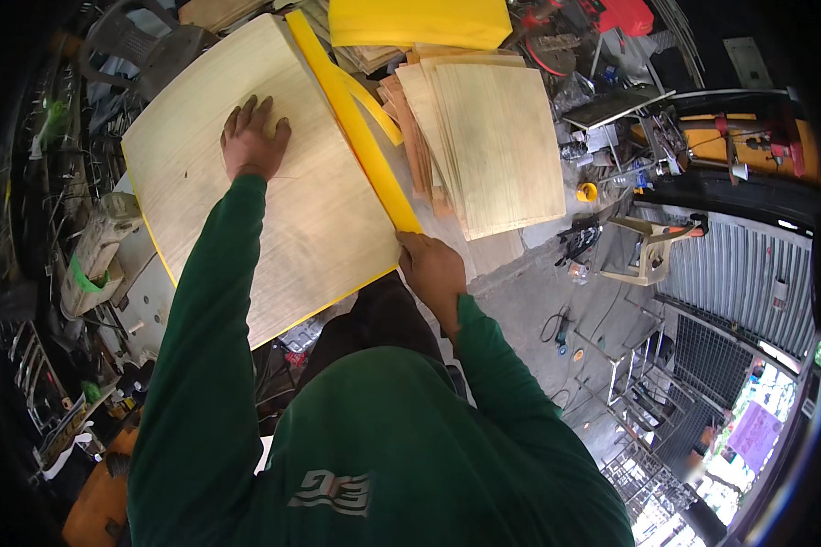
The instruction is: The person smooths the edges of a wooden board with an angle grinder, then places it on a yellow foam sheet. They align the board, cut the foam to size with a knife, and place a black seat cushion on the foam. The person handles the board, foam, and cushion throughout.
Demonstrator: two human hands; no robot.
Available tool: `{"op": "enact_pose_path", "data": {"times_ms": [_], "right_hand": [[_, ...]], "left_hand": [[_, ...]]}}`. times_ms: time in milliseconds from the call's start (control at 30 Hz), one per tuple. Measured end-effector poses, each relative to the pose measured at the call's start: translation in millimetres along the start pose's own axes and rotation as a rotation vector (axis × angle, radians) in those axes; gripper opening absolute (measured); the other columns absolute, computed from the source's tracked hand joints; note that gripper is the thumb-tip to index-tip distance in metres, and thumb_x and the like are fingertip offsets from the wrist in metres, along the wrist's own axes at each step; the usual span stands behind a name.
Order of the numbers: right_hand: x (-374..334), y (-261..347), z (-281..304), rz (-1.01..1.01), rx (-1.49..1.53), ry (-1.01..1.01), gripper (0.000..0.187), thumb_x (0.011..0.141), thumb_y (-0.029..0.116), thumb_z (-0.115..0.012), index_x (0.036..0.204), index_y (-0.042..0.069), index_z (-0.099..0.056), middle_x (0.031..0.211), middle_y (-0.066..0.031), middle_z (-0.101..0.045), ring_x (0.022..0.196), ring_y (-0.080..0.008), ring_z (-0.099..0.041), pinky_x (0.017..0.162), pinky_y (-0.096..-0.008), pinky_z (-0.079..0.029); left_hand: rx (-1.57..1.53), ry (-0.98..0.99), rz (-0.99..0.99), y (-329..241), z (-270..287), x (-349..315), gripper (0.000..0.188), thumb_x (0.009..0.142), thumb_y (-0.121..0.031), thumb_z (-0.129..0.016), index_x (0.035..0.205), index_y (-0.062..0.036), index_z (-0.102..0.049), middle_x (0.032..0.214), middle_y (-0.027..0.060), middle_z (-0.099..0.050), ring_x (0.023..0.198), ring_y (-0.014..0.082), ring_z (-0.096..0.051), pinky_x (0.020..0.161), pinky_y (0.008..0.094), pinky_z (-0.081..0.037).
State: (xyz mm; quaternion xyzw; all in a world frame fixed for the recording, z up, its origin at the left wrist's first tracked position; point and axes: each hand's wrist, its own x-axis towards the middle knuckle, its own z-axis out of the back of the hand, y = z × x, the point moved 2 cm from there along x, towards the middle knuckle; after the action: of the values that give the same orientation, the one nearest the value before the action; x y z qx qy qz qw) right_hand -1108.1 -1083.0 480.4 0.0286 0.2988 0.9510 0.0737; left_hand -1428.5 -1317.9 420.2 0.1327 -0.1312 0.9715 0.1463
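Note:
A pale plywood board (324, 228) lies in front of me, slightly turned, with a thin yellow line along its near and left edges. My left hand (254, 141) rests on its upper middle, fingers spread. Along the board's right edge runs a long yellow strip (360, 132); its material is hard to tell. At the near right corner, my right hand (436, 278) is closed on the lower end of this strip, thumb and fingers against the board's edge. The palm side of that hand is hidden.
Right of the board stands a stack of plywood sheets (511, 146), with a yellow block or folded sheet (420, 23) behind it. A grey plastic chair (150, 46) is at the far left. A beige plastic stool (649, 260) lies to the right, near cluttered tools and metal frames.

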Motion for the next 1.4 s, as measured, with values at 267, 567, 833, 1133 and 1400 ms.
{"op": "enact_pose_path", "data": {"times_ms": [267,567,833,1133,1400], "right_hand": [[-92,1,32,-0.123,-0.033,0.097,0.033,0.093,0.013,-0.074,0.125,0.007,-0.075,0.096,-0.0145,-0.076,0.090,-0.0341,-0.073,0.078,-0.0460,-0.059],[-90,-25,4,-0.043,0.025,-0.014,0.034,0.093,0.014,-0.074,0.127,0.010,-0.073,0.090,-0.0094,-0.073,0.083,-0.0308,-0.071,0.073,-0.0462,-0.059],[-70,-26,-14,-0.085,0.008,-0.029,0.028,0.092,0.011,-0.074,0.120,0.007,-0.076,0.094,-0.0127,-0.075,0.088,-0.0336,-0.073,0.077,-0.0454,-0.059],[-170,-28,2,-0.098,-0.043,-0.038,0.038,0.092,0.016,-0.074,0.130,0.014,-0.071,0.088,-0.0063,-0.069,0.080,-0.0301,-0.070,0.073,-0.0439,-0.059],[-97,-54,-50,-0.051,0.011,-0.119,0.041,0.090,0.014,-0.075,0.130,0.013,-0.071,0.088,-0.0078,-0.067,0.081,-0.0306,-0.070,0.074,-0.0458,-0.060]], "left_hand": [[0.010,0.001,-0.014,1,-2,0,0.057,0.096,-0.045,-0.070,0.148,-0.0241,-0.068,0.161,0.0062,-0.058,0.152,0.0348,-0.047,0.126,0.0521,-0.038],[0.008,-0.021,-0.038,4,-9,1,0.056,0.096,-0.047,-0.069,0.148,-0.0257,-0.068,0.161,0.0057,-0.058,0.151,0.0348,-0.048,0.126,0.0515,-0.038],[0.029,-0.018,-0.051,7,-12,2,0.057,0.097,-0.046,-0.068,0.149,-0.0239,-0.068,0.161,0.0066,-0.059,0.149,0.0367,-0.049,0.125,0.0508,-0.038],[0.028,-0.028,-0.083,10,-15,4,0.057,0.097,-0.046,-0.068,0.149,-0.0225,-0.068,0.161,0.0090,-0.058,0.150,0.0372,-0.049,0.126,0.0511,-0.038],[0.038,-0.012,-0.094,15,-18,5,0.055,0.098,-0.047,-0.066,0.149,-0.0253,-0.068,0.161,0.0077,-0.058,0.150,0.0370,-0.048,0.125,0.0535,-0.038]]}}
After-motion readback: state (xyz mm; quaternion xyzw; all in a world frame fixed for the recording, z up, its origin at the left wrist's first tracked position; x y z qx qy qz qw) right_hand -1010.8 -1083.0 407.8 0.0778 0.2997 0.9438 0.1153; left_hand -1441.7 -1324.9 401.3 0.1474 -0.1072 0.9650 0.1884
